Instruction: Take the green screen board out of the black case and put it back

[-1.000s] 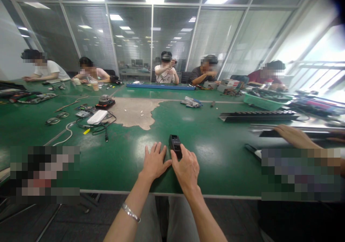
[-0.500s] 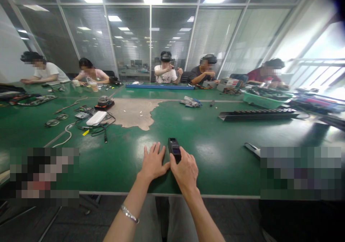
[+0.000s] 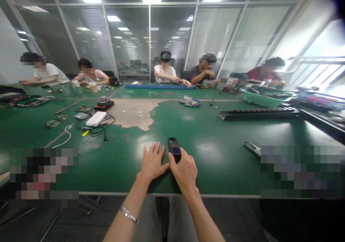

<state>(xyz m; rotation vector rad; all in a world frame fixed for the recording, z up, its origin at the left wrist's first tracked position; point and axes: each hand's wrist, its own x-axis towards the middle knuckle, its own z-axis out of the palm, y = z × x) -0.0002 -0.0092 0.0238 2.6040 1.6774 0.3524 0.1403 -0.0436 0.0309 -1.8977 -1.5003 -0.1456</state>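
A small black device (image 3: 174,148) with a dark screen lies on the green table (image 3: 215,148) near its front edge. My right hand (image 3: 184,170) is closed round the device's near end, thumb against its left side. My left hand (image 3: 152,162) lies flat on the table just left of it, fingers spread and holding nothing, with a silver bracelet (image 3: 128,214) on that wrist.
A white box with black cables (image 3: 96,119) and small parts lie at the left. A long black strip (image 3: 258,113) and a green tray (image 3: 262,99) are at the right. Several people sit along the far and left sides. A worn patch (image 3: 134,112) marks the table's middle.
A neighbour's hand at the right edge has withdrawn from view. My hands and the black device have hardly moved.
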